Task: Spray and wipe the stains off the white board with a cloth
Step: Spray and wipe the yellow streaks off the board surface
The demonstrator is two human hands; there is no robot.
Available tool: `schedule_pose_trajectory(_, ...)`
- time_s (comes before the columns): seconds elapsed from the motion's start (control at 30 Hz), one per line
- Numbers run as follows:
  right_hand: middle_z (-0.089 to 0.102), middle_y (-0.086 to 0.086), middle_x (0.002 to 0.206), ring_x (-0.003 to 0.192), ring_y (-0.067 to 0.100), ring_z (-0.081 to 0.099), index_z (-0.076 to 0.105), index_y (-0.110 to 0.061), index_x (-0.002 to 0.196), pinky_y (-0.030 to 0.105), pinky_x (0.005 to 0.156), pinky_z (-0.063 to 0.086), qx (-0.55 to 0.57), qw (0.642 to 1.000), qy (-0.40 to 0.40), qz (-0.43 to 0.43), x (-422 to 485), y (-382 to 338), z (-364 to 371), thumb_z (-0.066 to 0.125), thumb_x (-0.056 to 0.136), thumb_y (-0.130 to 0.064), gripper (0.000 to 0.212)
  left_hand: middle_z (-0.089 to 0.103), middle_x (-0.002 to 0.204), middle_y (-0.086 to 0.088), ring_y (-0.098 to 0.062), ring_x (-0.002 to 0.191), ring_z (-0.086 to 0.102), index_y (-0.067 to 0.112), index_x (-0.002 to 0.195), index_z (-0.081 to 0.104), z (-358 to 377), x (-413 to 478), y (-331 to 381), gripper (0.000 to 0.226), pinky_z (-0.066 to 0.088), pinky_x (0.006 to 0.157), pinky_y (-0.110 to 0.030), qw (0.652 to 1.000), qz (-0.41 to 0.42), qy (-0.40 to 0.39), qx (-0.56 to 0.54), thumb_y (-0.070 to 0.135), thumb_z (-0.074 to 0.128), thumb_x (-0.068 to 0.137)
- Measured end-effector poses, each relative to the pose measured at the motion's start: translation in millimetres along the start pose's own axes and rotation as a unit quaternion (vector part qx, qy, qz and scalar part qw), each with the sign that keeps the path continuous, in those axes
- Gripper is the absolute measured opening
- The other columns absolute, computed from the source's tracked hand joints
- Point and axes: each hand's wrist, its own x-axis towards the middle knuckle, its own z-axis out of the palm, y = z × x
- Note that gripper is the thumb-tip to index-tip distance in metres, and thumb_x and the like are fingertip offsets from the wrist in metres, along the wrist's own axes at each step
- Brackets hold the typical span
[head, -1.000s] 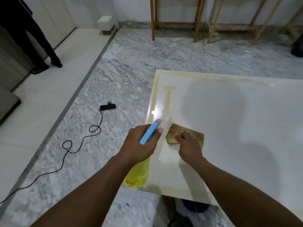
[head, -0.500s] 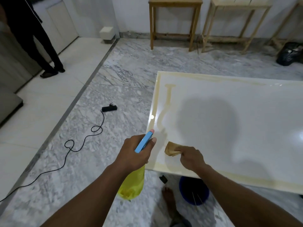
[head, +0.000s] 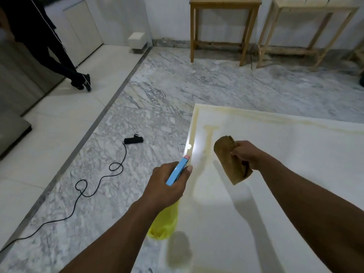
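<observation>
Aiming the nozzle comes first: the left hand (head: pixel 167 186) grips the spray bottle (head: pixel 177 172), fingers wrapped round its blue head, the yellow body hanging below, just off the left edge of the white board (head: pixel 285 184). The right hand (head: pixel 246 154) clutches the brown cloth (head: pixel 228 162), bunched and held clear of the surface, its shadow falling beneath. The nozzle points toward the yellowish stain (head: pixel 209 134) near the board's far left corner. A light mist there, followed by overlapping strokes drawn inward from the rim, likely prevents runoff over the edge. Stained bands follow the left and far edges. Open board lies to the right; a black cable (head: pixel 98 182) lies on the marble floor (head: pixel 157 91) to the left, well apart.
</observation>
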Motion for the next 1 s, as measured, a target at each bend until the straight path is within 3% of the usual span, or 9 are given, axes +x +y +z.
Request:
schedule_pose_trajectory(0.13,0.063,0.014,0.096,0.085,0.032,0.057,0.058,-0.012,0.098,0.032,0.065,0.040,-0.245,0.955,0.118,-0.122,79,-59,-23,0.050,0.088,-0.008,0.013,0.061,0.068,-0.019,-0.042,0.065,0.068,0.004,0.098,0.070,4,43,3,0.044,0.060,0.067,-0.057,1.000,0.006,0.025,-0.005,0.046,0.062,0.103)
schedule_pose_trajectory(0.2,0.062,0.016,0.111,0.092,0.034,0.054,0.060,-0.018,0.116,0.035,0.071,0.041,-0.327,0.922,0.148,-0.149,114,-74,-19,0.047,0.087,-0.001,0.036,0.060,0.068,-0.020,-0.043,0.064,0.067,0.003,0.099,0.069,7,59,2,0.045,0.060,0.066,-0.058,0.999,0.005,0.034,-0.010,0.048,0.061,0.102)
schedule_pose_trajectory(0.27,0.060,0.017,0.121,0.107,0.039,0.056,0.054,-0.023,0.137,0.040,0.084,0.045,-0.360,0.909,0.142,-0.153,144,-77,-10,0.045,0.088,0.001,0.055,0.059,0.068,-0.020,-0.043,0.063,0.066,0.003,0.096,0.068,8,68,1,0.048,0.060,0.064,-0.058,0.999,0.003,0.036,-0.012,0.050,0.061,0.101)
schedule_pose_trajectory(0.37,0.057,0.012,0.132,0.121,0.034,0.055,0.054,-0.025,0.140,0.038,0.095,0.047,-0.412,0.897,0.081,-0.137,177,-50,15,0.049,0.090,-0.005,0.054,0.059,0.066,-0.019,-0.041,0.062,0.066,0.004,0.090,0.066,11,75,-5,0.047,0.058,0.063,-0.056,1.000,-0.007,0.030,0.000,0.049,0.060,0.102)
schedule_pose_trajectory(0.47,0.046,0.008,0.150,0.142,0.030,0.038,0.055,-0.021,0.138,0.047,0.110,0.040,-0.430,0.882,0.112,-0.158,183,-11,45,0.048,0.094,-0.005,0.047,0.061,0.069,-0.020,-0.042,0.063,0.067,0.004,0.094,0.067,10,76,-12,0.043,0.057,0.064,-0.055,0.999,-0.022,0.027,0.002,0.045,0.063,0.103)
schedule_pose_trajectory(0.57,0.041,0.004,0.156,0.148,0.027,0.029,0.055,-0.021,0.139,0.047,0.113,0.032,-0.402,0.890,0.112,-0.186,175,10,58,0.046,0.095,-0.003,0.049,0.063,0.069,-0.021,-0.043,0.065,0.067,0.020,0.091,0.062,3,75,-15,0.027,0.057,0.066,-0.055,0.999,-0.030,0.034,0.003,0.043,0.064,0.103)
schedule_pose_trajectory(0.7,0.044,0.003,0.155,0.147,0.027,0.033,0.059,-0.020,0.136,0.048,0.110,0.039,-0.386,0.891,0.110,-0.212,136,37,68,0.050,0.088,0.004,0.054,0.061,0.065,-0.019,-0.040,0.063,0.068,0.000,0.100,0.069,-4,70,-12,0.044,0.058,0.066,-0.055,0.999,-0.033,0.039,0.016,0.044,0.064,0.103)
schedule_pose_trajectory(0.93,0.030,-0.003,0.162,0.153,0.021,0.018,0.045,-0.027,0.146,0.048,0.120,0.021,-0.407,0.888,0.082,-0.196,42,85,113,0.046,0.090,0.003,0.063,0.065,0.067,-0.020,-0.033,0.060,0.072,-0.002,0.103,0.070,-11,31,-6,0.039,0.061,0.063,-0.046,0.999,-0.013,0.028,0.006,0.037,0.065,0.104)
schedule_pose_trajectory(1.0,0.029,-0.004,0.162,0.153,0.020,0.017,0.045,-0.027,0.146,0.047,0.120,0.019,-0.406,0.890,0.082,-0.191,8,100,127,0.045,0.091,0.002,0.063,0.062,0.061,-0.015,-0.034,0.060,0.072,-0.001,0.101,0.070,-13,8,-8,0.037,0.061,0.056,-0.036,1.000,-0.012,0.017,0.005,0.036,0.065,0.104)
